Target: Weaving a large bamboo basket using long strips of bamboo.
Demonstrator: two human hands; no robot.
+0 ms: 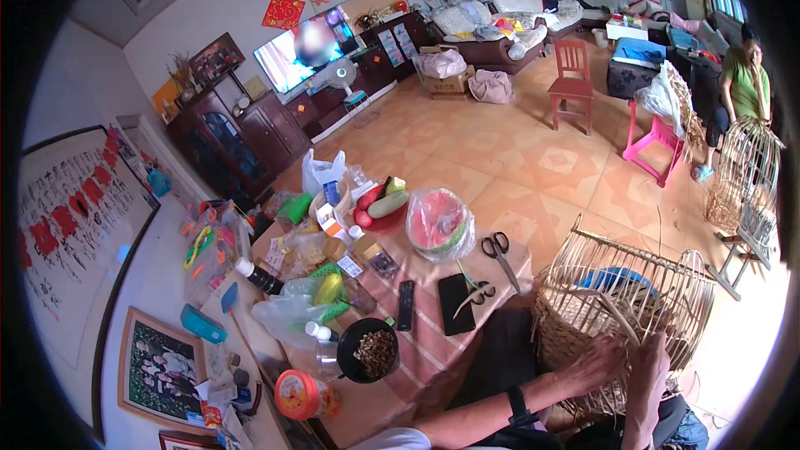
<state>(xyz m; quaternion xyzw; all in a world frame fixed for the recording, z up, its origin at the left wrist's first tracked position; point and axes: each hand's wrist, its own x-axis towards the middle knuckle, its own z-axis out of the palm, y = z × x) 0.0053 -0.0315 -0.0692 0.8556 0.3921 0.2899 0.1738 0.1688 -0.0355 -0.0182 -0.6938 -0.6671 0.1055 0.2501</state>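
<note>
Table covered in pink-brown striped cloth (431, 360) fills the lower middle of the frame, beside your work. At lower right, your pale, open-ribbed woven cane basket (552, 327) stands close to the table's edge, its bare ribs exposed. Your left hand (602, 363) and right hand (651, 360) are close together against its near side, fingers curled at the weave; you hide their pads, so I cannot tell which strip either one pinches. Black-handled metal scissors (502, 262) lie near the table's right edge.

A sharp bend could snap a dry rib, and uneven pulling could skew the weave or tip the basket. A loose strip could spring back at your fingers, and a stray elbow could knock the scissors down.

Writing shows on the framed white calligraphy panel (77, 204) at far left and the square red paper poster (283, 12) at upper left.
</note>
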